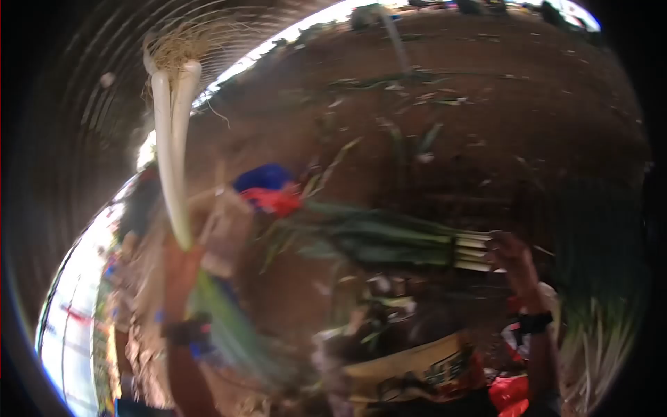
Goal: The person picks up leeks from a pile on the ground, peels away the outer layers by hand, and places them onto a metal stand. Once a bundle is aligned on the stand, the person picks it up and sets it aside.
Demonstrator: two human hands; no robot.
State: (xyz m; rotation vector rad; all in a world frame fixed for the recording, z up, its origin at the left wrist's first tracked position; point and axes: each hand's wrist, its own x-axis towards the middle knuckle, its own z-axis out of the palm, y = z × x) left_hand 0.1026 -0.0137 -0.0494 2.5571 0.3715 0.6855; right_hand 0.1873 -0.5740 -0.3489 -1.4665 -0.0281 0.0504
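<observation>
The left hand clenches a leek, roots toward ten o'clock; near three, the right hand touches a leek bundle's white ends (blurred, so its grip I cannot tell).

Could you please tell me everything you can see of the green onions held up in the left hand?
The green onions are held roots up in the left hand, whose fingers wrap them. At least two smooth, glossy white stems stand side by side, slightly tilted, under a tangle of fine, tan, stringy roots. They turn pale green near the hand; below it, long green leaves hang down, blurred. The hand hides the part between.
</observation>
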